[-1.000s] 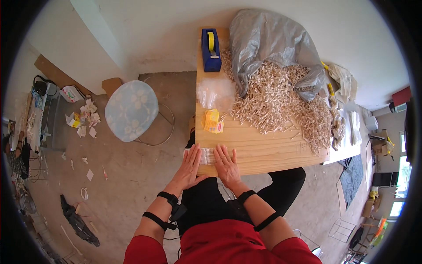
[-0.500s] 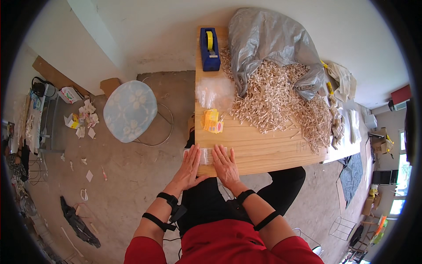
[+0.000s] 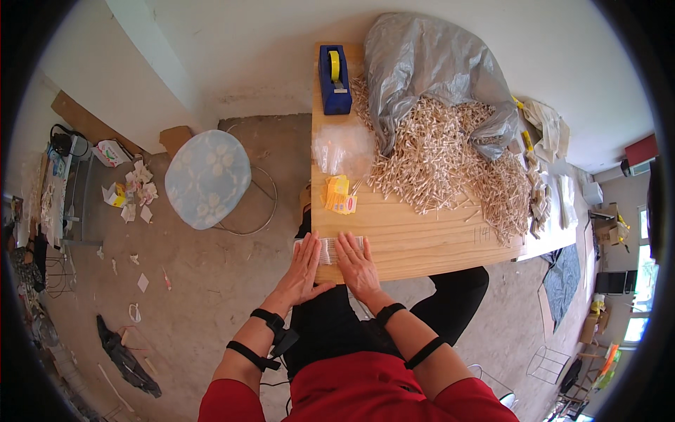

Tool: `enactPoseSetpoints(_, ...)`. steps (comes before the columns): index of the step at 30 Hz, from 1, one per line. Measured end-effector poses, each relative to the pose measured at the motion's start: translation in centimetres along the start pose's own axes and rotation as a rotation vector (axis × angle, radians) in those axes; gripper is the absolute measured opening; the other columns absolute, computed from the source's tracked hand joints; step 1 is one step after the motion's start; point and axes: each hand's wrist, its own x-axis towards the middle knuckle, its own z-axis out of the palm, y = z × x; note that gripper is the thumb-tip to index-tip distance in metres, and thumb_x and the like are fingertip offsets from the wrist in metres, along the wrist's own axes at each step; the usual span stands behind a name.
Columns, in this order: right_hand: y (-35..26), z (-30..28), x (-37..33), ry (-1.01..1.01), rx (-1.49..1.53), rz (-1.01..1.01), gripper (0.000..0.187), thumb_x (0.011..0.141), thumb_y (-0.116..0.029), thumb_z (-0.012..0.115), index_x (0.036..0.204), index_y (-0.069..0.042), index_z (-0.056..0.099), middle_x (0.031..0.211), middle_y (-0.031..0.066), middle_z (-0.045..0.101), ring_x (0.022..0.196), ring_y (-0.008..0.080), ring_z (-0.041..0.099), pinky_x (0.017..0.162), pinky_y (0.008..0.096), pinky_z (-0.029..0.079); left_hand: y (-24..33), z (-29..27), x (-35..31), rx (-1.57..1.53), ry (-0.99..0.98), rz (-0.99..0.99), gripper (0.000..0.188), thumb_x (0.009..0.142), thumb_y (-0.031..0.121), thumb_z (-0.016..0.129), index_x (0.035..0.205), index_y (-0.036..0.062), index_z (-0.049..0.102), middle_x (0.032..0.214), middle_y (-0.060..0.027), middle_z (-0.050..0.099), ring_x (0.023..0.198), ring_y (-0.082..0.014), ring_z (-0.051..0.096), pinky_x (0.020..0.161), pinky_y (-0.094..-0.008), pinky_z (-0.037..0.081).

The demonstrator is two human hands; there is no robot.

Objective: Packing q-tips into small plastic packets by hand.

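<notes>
At the table's near left corner a flat row of cotton swabs (image 3: 328,251), which looks to be in a clear bag, lies under my hands. My left hand (image 3: 302,266) rests on its left end with fingers stretched out, partly past the table's edge. Flat on the right end lies my right hand (image 3: 357,264), its fingers extended. Between the two hands the middle of the row shows; the ends are partly covered. Just beyond are several yellow-orange printed cards (image 3: 339,195) and a stack of clear plastic bags (image 3: 343,149).
A large heap of loose cotton swabs (image 3: 439,165) spills from a grey plastic bag (image 3: 429,60) across the wooden table (image 3: 422,243). A blue tape dispenser (image 3: 335,81) stands at the far left corner. Left of the table is a stool with a pale blue cover (image 3: 209,179).
My right hand has slid slightly left over the row, so a bit of its right end now shows past the fingers. My left hand stays in place.
</notes>
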Motion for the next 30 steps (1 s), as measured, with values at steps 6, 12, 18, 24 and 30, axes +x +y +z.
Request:
enactPoseSetpoints(6,-0.2,0.2,0.3,-0.014,0.013,-0.004,0.058,0.091,-0.012,0.051,0.147,-0.001,0.04,0.157,0.0149,0.036,0.148,0.0305,0.03,0.121,0.0512,0.016,0.5,-0.3,0.2,0.032,0.005,-0.009,0.121,0.077,0.053,0.077,0.154,-0.0051,0.004,0.163,-0.0245,0.003,0.152,-0.0379,0.001,0.123,-0.051,0.008)
enactPoseSetpoints(12,-0.6,0.3,0.3,-0.003,0.007,0.021,0.058,0.091,-0.011,0.05,0.147,-0.001,0.039,0.156,0.0151,0.036,0.148,0.0302,0.029,0.121,0.0502,0.017,2.1,-0.9,0.6,0.191,-0.03,-0.088,0.123,0.07,0.056,0.08,0.154,-0.0044,0.012,0.163,-0.0212,0.008,0.152,-0.0362,0.005,0.123,-0.0509,0.009)
enactPoseSetpoints(18,0.0,0.5,0.1,-0.007,0.063,0.01,0.059,0.093,-0.013,0.055,0.148,-0.001,0.038,0.157,0.0165,0.034,0.148,0.0311,0.027,0.121,0.0499,0.016,3.2,-1.0,0.9,0.296,-0.073,-0.147,0.125,0.068,0.056,0.081,0.154,-0.0037,0.012,0.164,-0.0199,0.008,0.153,-0.0345,0.005,0.123,-0.0519,0.007)
enactPoseSetpoints(24,1.6,-1.3,-1.3,0.039,0.164,0.099,0.069,0.091,-0.023,0.064,0.148,0.001,0.034,0.159,0.0184,0.029,0.149,0.0342,0.023,0.122,0.0502,0.014,3.3,-1.5,0.8,0.246,-0.09,-0.188,0.127,0.068,0.056,0.082,0.155,-0.0041,0.011,0.164,-0.0206,0.005,0.152,-0.0362,0.004,0.122,-0.0556,0.004)
enactPoseSetpoints(30,1.3,-2.1,-0.7,-0.029,0.194,-0.002,0.082,0.084,-0.028,0.073,0.15,-0.001,0.031,0.16,0.019,0.025,0.15,0.0359,0.019,0.122,0.0499,0.015,2.6,-2.0,-0.1,0.071,0.255,-0.142,0.108,0.081,0.042,0.077,0.155,-0.0023,0.012,0.162,-0.0237,0.012,0.15,-0.0404,0.012,0.12,-0.0555,0.011)
